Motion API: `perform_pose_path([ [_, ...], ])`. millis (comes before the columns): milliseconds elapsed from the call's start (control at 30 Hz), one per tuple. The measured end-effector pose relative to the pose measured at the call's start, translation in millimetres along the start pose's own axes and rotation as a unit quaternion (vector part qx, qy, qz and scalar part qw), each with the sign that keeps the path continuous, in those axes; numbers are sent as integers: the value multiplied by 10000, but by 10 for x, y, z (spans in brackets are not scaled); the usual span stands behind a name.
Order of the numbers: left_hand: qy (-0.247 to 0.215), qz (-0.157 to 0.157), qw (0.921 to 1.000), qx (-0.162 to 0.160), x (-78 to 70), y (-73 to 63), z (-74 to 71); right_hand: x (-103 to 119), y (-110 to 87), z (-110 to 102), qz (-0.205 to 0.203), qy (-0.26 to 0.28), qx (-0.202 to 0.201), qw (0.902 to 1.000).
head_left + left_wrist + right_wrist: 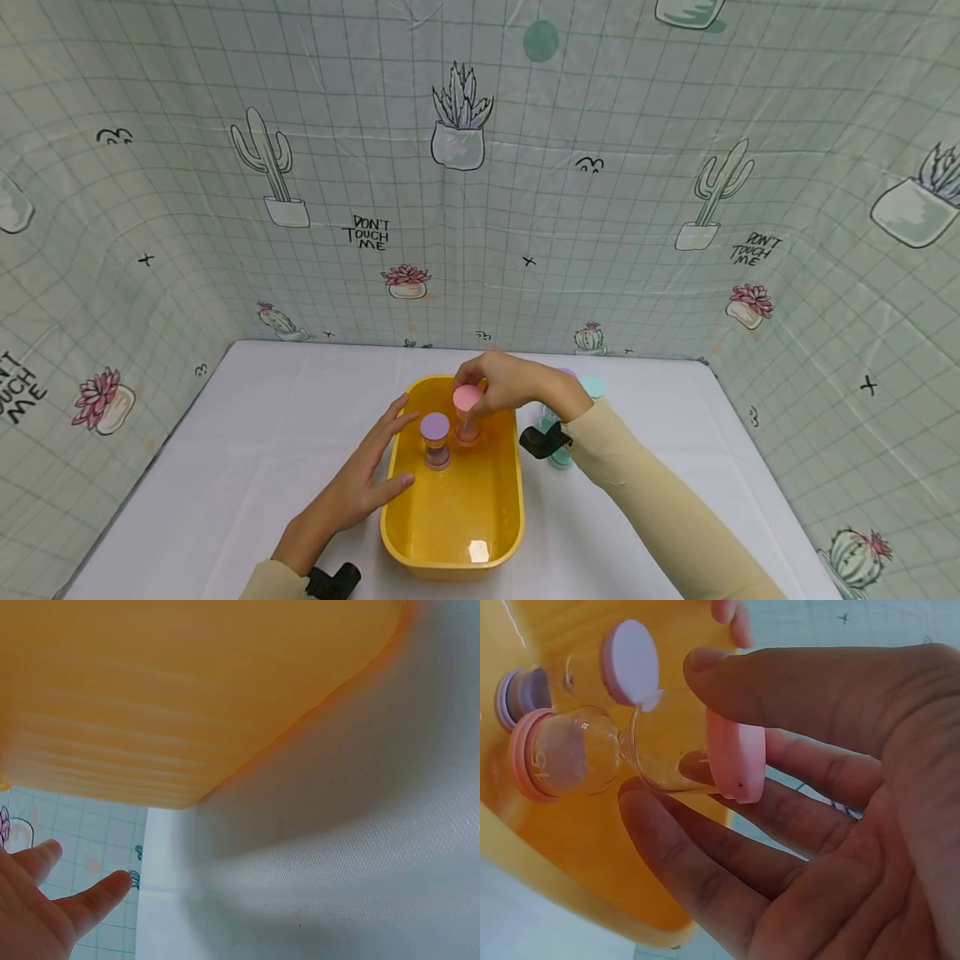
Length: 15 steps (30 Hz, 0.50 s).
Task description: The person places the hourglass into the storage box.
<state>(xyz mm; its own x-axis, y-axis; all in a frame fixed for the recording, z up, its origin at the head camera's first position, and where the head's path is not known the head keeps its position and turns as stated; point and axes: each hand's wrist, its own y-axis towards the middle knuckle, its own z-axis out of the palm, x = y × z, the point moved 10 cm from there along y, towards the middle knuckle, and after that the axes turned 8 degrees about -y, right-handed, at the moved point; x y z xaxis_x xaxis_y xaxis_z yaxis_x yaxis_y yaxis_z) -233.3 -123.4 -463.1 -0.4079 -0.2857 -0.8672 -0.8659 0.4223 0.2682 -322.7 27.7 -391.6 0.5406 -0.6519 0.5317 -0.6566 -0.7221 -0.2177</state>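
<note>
The right hand (504, 385) has thumb and fingers clamped round the upper half of the pink timer (468, 398), inside the bin (457, 521) toward its far edge; that high grip probably keeps it upright and clear of the purple timer (435, 427) standing just beside it. Whether its base touches the bin floor, I cannot tell. The left hand (363, 479), fingers spread apart at the bin's left edge, seems placed to steady it. Green timers (592, 386) stand on the table (225, 467) off the bin's right edge.
</note>
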Motion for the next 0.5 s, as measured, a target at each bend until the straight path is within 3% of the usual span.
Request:
perform_pose_path([
  [200, -44, -37, 10000, 5, 1, -3, 5, -55, 19, 109, 199, 114, 109, 9997],
  [500, -45, 52, 10000, -7, -1, -4, -1, -99, 97, 236, 307, -131, 271, 9991],
])
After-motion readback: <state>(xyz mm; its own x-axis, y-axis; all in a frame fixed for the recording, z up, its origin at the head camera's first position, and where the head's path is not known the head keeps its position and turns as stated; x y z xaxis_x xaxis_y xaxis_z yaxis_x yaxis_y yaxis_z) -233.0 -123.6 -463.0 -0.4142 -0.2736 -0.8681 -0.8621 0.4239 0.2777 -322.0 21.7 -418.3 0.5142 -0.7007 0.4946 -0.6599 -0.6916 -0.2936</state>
